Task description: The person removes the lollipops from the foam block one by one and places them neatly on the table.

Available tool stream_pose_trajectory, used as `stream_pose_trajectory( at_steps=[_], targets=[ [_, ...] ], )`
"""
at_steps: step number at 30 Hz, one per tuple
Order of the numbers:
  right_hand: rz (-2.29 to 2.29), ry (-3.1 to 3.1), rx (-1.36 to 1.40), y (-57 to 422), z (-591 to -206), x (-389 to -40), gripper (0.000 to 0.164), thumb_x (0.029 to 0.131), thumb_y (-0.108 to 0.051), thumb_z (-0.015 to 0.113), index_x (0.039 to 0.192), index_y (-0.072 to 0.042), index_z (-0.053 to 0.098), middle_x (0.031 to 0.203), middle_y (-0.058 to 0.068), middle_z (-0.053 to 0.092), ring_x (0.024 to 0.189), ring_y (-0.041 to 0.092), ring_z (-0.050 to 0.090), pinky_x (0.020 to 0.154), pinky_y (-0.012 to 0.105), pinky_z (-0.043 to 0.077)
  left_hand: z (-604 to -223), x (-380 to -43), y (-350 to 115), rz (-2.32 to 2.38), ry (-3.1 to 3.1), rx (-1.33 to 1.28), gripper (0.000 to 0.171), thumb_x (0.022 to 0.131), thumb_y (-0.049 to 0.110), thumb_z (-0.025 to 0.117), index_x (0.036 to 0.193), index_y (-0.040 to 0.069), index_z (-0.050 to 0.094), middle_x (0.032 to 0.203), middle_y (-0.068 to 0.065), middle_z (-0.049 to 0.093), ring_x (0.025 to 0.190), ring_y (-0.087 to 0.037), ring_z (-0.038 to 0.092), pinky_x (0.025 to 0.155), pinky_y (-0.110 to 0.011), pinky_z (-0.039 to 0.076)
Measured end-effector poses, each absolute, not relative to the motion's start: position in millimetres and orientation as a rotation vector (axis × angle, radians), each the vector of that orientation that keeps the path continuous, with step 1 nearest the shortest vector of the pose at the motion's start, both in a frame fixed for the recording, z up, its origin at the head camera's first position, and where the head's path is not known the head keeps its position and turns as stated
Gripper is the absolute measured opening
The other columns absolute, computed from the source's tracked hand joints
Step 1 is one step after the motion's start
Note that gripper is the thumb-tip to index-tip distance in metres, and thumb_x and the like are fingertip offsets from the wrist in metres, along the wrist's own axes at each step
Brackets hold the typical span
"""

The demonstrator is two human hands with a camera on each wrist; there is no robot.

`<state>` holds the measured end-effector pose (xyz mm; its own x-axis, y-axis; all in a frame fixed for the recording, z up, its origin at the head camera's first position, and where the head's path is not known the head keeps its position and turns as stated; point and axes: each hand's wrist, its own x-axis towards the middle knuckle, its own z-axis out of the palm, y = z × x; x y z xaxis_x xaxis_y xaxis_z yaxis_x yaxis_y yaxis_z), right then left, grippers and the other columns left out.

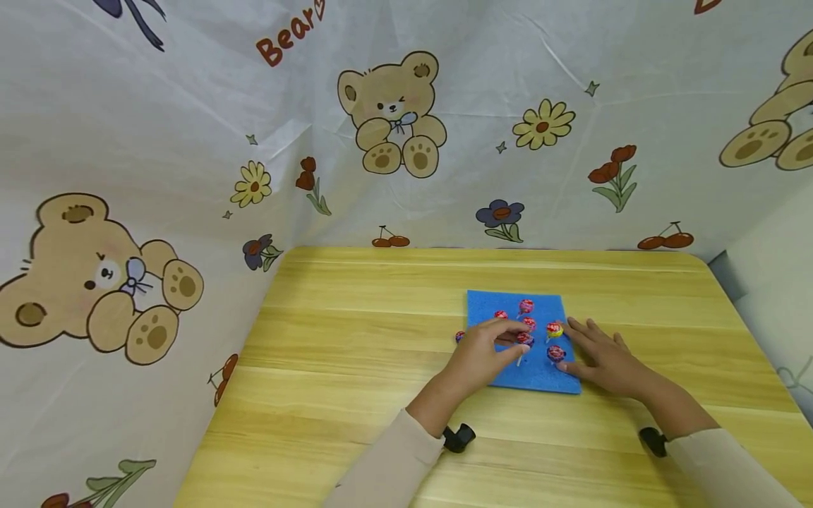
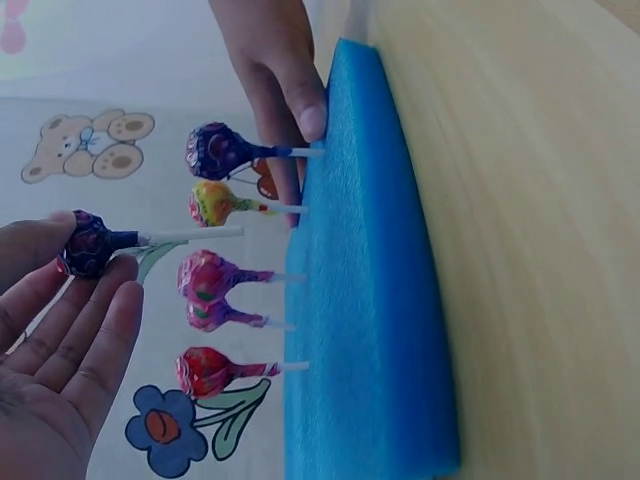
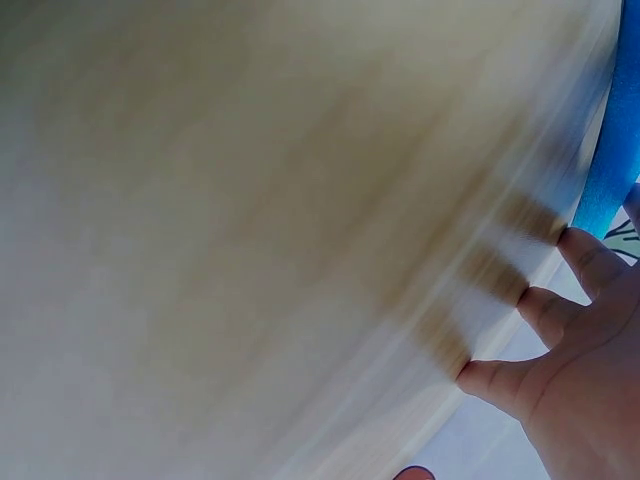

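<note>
My left hand (image 1: 473, 360) pinches a dark purple lollipop (image 2: 88, 246) by its wrapped head, between thumb and fingertips. Its white stick points down at the blue foam block (image 2: 345, 300), with a gap between them in the left wrist view. Several wrapped lollipops stand upright in the foam, among them a yellow one (image 1: 555, 329), a dark one (image 1: 556, 353) and a pink one (image 1: 526, 306). At the block's right edge rests my right hand (image 1: 606, 360), fingers spread, thumb against the foam near the dark lollipop. In the right wrist view its fingertips touch the table.
Another dark lollipop (image 1: 460, 337) shows just past the block's left edge, partly behind my left hand. The light wooden table (image 1: 330, 395) reaches back to a white cloth (image 1: 470, 77) printed with bears and flowers.
</note>
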<state>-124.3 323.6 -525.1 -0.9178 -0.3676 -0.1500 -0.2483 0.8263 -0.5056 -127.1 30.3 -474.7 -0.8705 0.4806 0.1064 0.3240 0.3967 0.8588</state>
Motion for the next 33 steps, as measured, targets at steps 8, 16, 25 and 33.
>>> stream_pose_trajectory(
  at_steps=[8, 16, 25, 33],
  targets=[
    [-0.719, 2.762, -0.482, 324.8, -525.4, -124.2, 0.081, 0.095, -0.047, 0.067, 0.161, -0.021, 0.028, 0.165, 0.026, 0.024, 0.148, 0.061, 0.011, 0.107, 0.086, 0.003, -473.2, -132.0, 14.1, 1.572, 2.508, 0.699, 0.03, 0.098, 0.025, 0.068, 0.128, 0.019, 0.068, 0.121, 0.006, 0.068, 0.103, -0.002, 0.066, 0.088, -0.016, 0.056],
    [-0.733, 2.756, -0.489, 324.6, -525.0, -123.8, 0.081, 0.095, -0.046, 0.067, 0.161, -0.019, 0.029, 0.165, 0.026, 0.023, 0.148, 0.061, 0.011, 0.107, 0.086, 0.002, -474.6, -140.3, -6.5, 1.668, 2.549, 0.644, 0.029, 0.096, 0.021, 0.072, 0.123, 0.014, 0.071, 0.12, 0.005, 0.066, 0.097, -0.001, 0.066, 0.081, -0.015, 0.056],
    [-0.737, 2.759, -0.491, 324.5, -525.0, -124.4, 0.082, 0.095, -0.046, 0.068, 0.16, -0.016, 0.029, 0.164, 0.026, 0.023, 0.148, 0.061, 0.01, 0.107, 0.087, 0.002, -481.9, -149.2, -30.7, 1.71, 2.624, 0.572, 0.02, 0.096, 0.019, 0.071, 0.116, 0.02, 0.075, 0.123, 0.006, 0.067, 0.099, -0.006, 0.067, 0.08, -0.019, 0.057],
    [-0.739, 2.754, -0.493, 324.4, -524.7, -124.6, 0.082, 0.095, -0.046, 0.068, 0.16, -0.016, 0.029, 0.164, 0.027, 0.023, 0.148, 0.062, 0.011, 0.106, 0.087, 0.002, -491.5, -154.1, -47.3, 1.703, 2.604, 0.428, 0.027, 0.095, 0.013, 0.072, 0.121, 0.019, 0.073, 0.126, 0.004, 0.065, 0.102, -0.011, 0.067, 0.087, -0.021, 0.057]
  ],
)
